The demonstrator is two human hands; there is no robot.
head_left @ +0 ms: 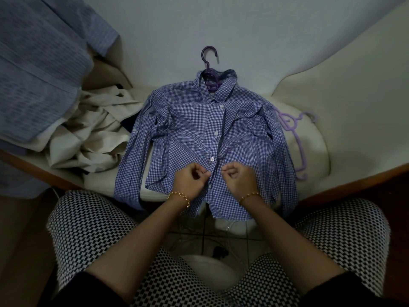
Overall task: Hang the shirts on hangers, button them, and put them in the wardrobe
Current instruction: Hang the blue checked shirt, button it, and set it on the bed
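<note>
Blue-and-white gingham button-up shirt (188, 129) lies flat, front up, on a cream cushioned seat (309, 107); collar points toward the wall, hem hangs over the near edge of the seat; sleeves lie along both sides. Dark purple plastic hanger (208, 60) sits inside the collar, hook sticking out above it onto the seat back. Three white buttons show down the placket; lowest visible button (212, 159) is just above the hands. Left hand (191, 178) is curled, fingertips pinching the shirt's front edge at the placket; right hand (238, 177) is curled the same way, pinching the opposite edge; the two hands are close together, the placket between them; cannot tell whether the button there is through its hole. Gold chain bracelet (179, 194) on left wrist; second gold bracelet (249, 196) on right wrist. Pale lilac plastic hanger (294, 134) lies on the seat just right of the shirt, partly under its sleeve. Crumpled beige cloth (95, 129) sits left of the shirt; blue striped shirt (39, 63) fills the upper left. Black-and-white checked trousers (88, 229) cover the person's knees in the foreground.
</note>
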